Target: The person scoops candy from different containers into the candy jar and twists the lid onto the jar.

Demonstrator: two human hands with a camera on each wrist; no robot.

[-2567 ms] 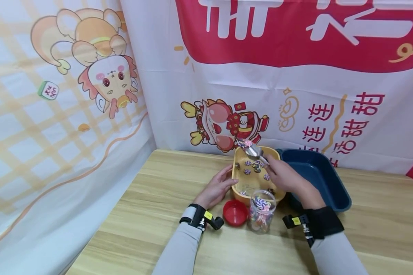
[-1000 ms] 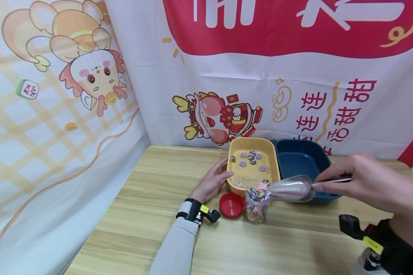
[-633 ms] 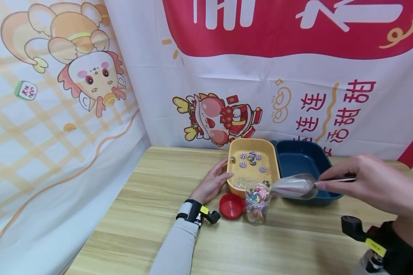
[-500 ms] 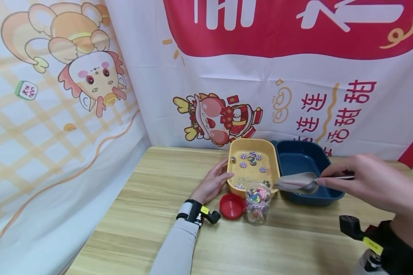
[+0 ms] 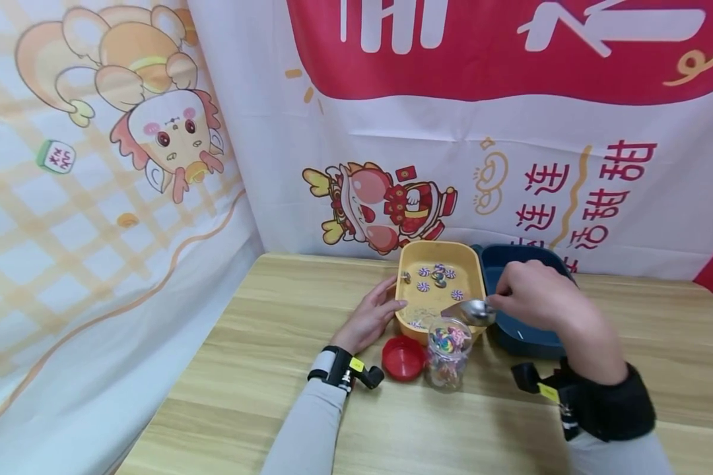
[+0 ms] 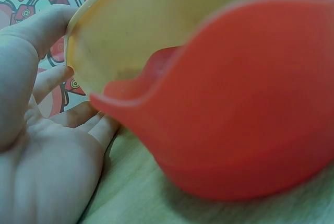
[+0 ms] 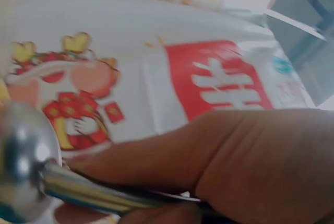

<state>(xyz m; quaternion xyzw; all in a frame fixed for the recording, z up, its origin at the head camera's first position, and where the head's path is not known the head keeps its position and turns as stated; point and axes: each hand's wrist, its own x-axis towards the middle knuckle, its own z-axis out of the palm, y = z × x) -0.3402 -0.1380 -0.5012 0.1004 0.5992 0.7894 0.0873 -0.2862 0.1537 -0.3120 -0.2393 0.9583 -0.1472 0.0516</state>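
My left hand (image 5: 368, 318) rests against the left side of a yellow bin (image 5: 440, 254), its fingers fairly straight along the outer wall and its thumb at the rim. Several swirl-patterned candies (image 5: 423, 286) lie scattered in that bin. With my right hand (image 5: 537, 300) I grip a metal scoop (image 5: 472, 311) by its handle, above the yellow bin's front right part and just behind the clear jar (image 5: 447, 369). The jar stands upright with colourful swirl candies inside and no lid on it. In the right wrist view, thumb and fingers close round the scoop handle (image 7: 88, 187).
A red lid (image 5: 404, 358) lies left of the jar, large and near in the left wrist view. A navy bin (image 5: 508, 254) stands right of the yellow one, partly behind my right hand. A printed cloth (image 5: 380, 145) hangs behind the wooden table (image 5: 243, 369).
The scoop, earlier loaded with candies, went to the jar's mouth and tipped them in. My right hand has since swung left with it, over the yellow bin. The left hand stays put.
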